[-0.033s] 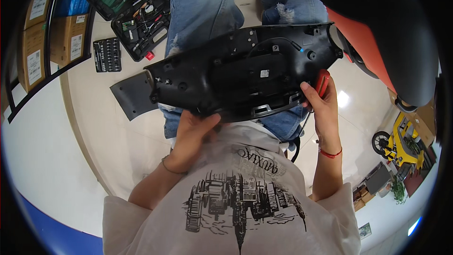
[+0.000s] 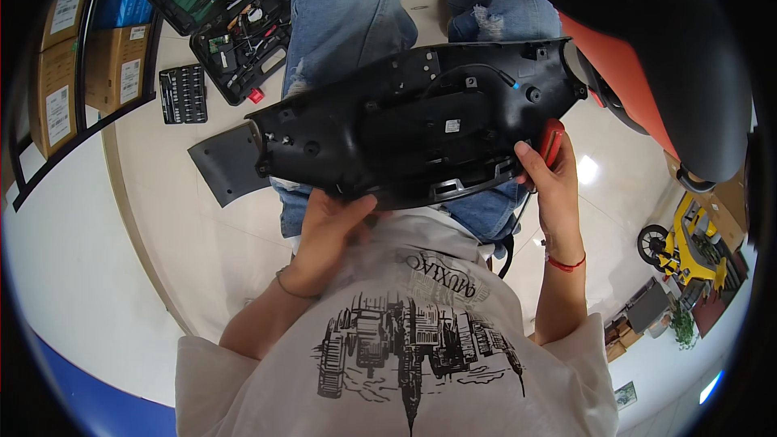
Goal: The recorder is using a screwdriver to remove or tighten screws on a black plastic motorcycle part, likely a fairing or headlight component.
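Observation:
Across my lap lies a long black plastic cover panel (image 2: 401, 133), its hollow inner side up, showing screw posts, a small white label and a thin black cable (image 2: 477, 70) with a blue tip. My left hand (image 2: 325, 231) grips its near edge, thumb on top and the other fingers partly hidden underneath. At the near right edge, my right hand (image 2: 557, 186) is closed on the panel and on a red-handled thing (image 2: 552, 143) whose kind I cannot make out. Beside the panel's left end, a flat dark piece (image 2: 229, 163) sticks out; whether it is attached is unclear.
An open tool case (image 2: 243, 40) and a black socket set (image 2: 184, 94) lie on the floor at far left. Boxes (image 2: 115, 65) fill a shelf beyond. A black seat (image 2: 688, 73) and orange bodywork (image 2: 603, 61) loom at right; a yellow two-wheeler (image 2: 688, 247) stands farther off.

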A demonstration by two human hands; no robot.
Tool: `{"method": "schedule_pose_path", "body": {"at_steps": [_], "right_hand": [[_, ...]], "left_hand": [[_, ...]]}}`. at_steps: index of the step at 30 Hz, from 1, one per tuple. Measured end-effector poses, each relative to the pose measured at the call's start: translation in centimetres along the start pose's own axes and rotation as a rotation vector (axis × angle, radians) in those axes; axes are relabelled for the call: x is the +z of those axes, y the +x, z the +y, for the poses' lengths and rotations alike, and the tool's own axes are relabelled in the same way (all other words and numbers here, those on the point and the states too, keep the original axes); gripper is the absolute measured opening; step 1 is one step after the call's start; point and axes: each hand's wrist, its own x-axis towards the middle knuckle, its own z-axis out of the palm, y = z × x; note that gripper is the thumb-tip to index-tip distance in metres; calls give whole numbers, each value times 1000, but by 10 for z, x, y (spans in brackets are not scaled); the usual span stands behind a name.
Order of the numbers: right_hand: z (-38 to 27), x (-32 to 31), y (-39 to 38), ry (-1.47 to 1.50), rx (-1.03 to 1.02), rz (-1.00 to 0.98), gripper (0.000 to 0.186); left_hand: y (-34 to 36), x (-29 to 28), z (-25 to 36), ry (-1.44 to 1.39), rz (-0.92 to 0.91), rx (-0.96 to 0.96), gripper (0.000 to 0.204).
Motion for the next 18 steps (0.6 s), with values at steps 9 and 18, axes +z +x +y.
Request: {"method": "schedule_pose_path", "body": {"at_steps": [9,18], "right_hand": [[2,-11,-3,-88,-13,-96,43],[12,-8,-18,-21,24,-97,37]], "left_hand": [[-4,0,7,-71,14,-23,35],[-6,-9,7,-10,-1,-73,38]]}}
